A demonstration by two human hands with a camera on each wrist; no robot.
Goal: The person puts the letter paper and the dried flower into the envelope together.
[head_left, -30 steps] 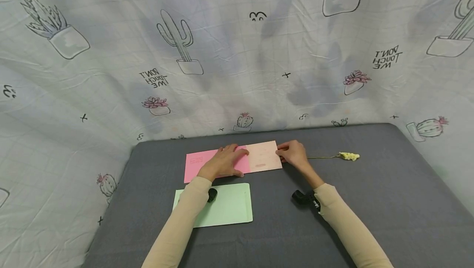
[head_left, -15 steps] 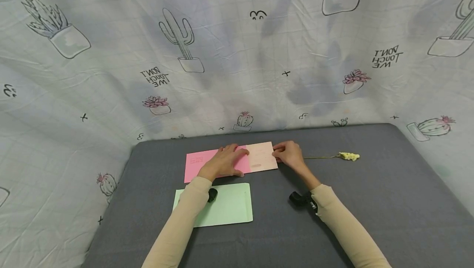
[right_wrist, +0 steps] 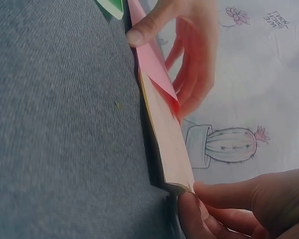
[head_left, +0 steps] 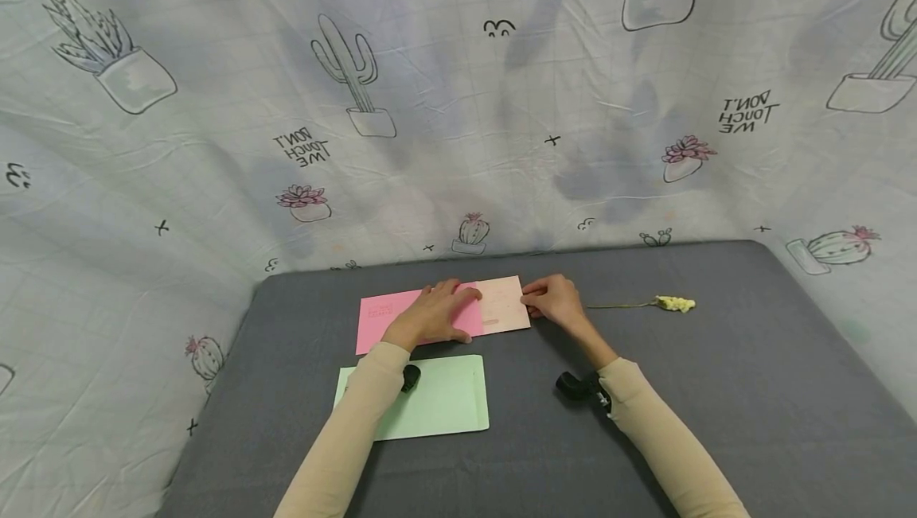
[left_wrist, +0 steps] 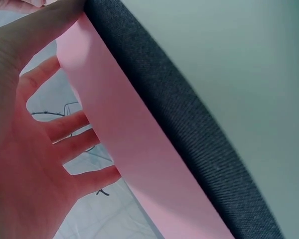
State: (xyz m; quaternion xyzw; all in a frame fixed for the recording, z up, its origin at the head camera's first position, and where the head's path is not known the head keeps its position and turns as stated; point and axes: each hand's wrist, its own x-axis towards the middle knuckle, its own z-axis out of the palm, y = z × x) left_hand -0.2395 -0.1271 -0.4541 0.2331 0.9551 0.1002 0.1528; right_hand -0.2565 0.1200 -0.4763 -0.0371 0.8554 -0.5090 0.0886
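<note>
A pink envelope lies toward the back of the table. My left hand spans it, thumb at the near edge and fingers at the far edge, holding it in place. The left wrist view shows the spread fingers along the envelope's edge. Out of the envelope's right end sticks a pale peach card; its left part is hidden inside. My right hand pinches the card's right end between thumb and fingers. In the right wrist view the card looks layered, with a yellowish lower edge.
A light green envelope lies nearer on the grey table, partly under the left sleeve. To the right rests a thin stem with a yellow flower head. Behind hangs a cloth printed with cactus drawings.
My right hand has moved left with the peach card, and less of the card shows outside the pink envelope. My left hand has stayed in place.
</note>
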